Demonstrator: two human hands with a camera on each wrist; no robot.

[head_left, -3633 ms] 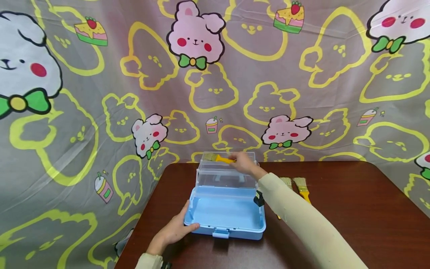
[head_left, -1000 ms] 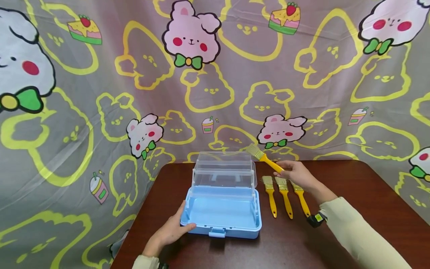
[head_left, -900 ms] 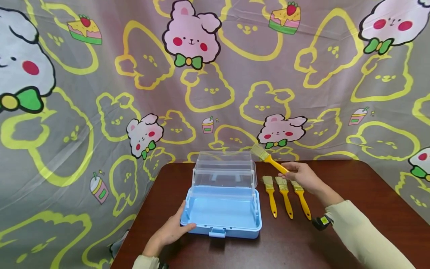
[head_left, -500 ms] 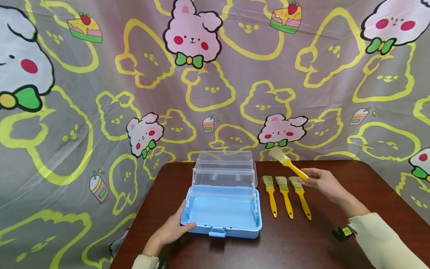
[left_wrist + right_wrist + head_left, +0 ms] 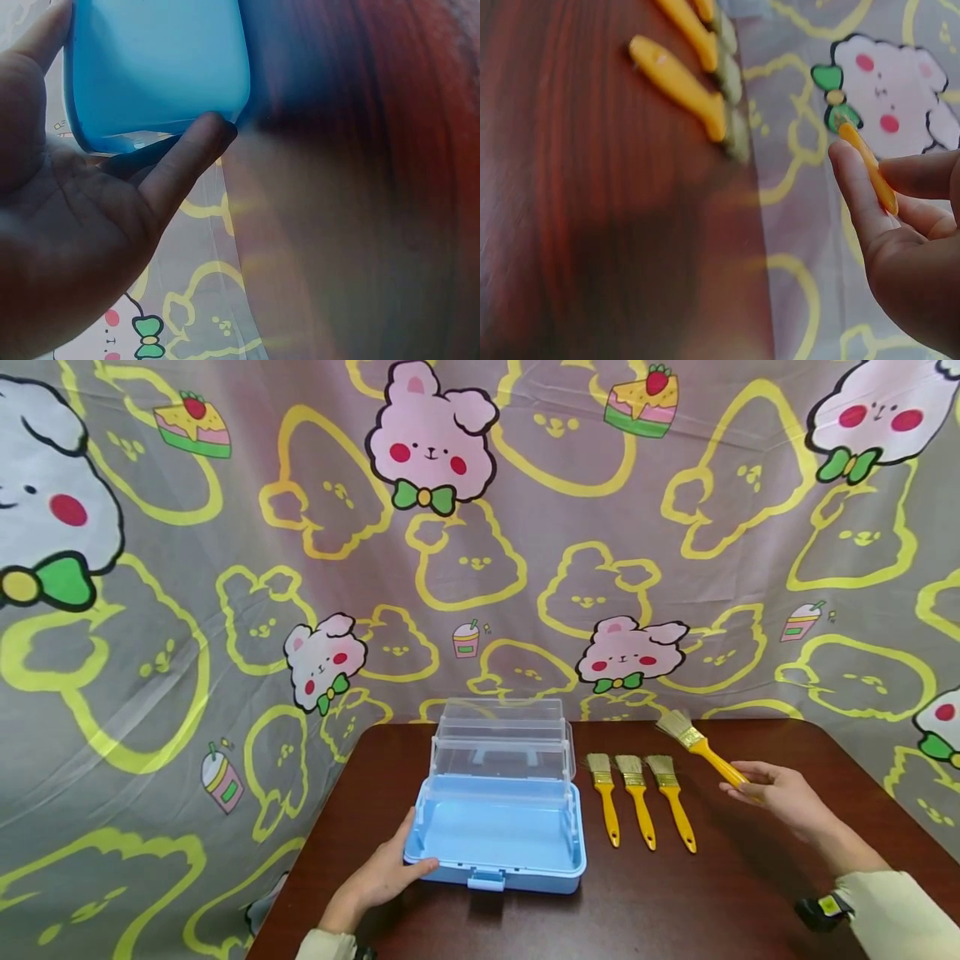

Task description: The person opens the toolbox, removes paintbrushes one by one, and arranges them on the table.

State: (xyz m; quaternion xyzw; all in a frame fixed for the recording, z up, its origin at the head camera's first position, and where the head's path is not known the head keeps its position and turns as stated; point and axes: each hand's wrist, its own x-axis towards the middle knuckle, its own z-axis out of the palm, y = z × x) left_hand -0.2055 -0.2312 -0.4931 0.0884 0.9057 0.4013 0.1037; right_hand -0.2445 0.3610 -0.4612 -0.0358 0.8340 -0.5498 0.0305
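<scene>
My right hand (image 5: 783,793) pinches the yellow handle of a paintbrush (image 5: 720,764), bristles pointing up and to the left, at the table's right side. In the right wrist view this paintbrush (image 5: 870,169) is seen nearly edge-on between thumb and fingers. My left hand (image 5: 382,868) holds the front left corner of a light blue toolbox (image 5: 487,878), thumb at the front rim and fingers along the left side. The left wrist view shows the toolbox (image 5: 161,67) corner between thumb and fingers. Its clear lid (image 5: 498,714) and trays stand raised at the back.
Three more yellow-handled paintbrushes (image 5: 641,814) lie side by side to the right of the toolbox, bristles towards the back. The dark brown table (image 5: 622,918) meets a patterned cloth (image 5: 480,527) behind and to the left.
My right hand has carried the paintbrush from above the toolbox's raised lid rightwards, past the three lying brushes, and lower. The left hand stays at the toolbox corner.
</scene>
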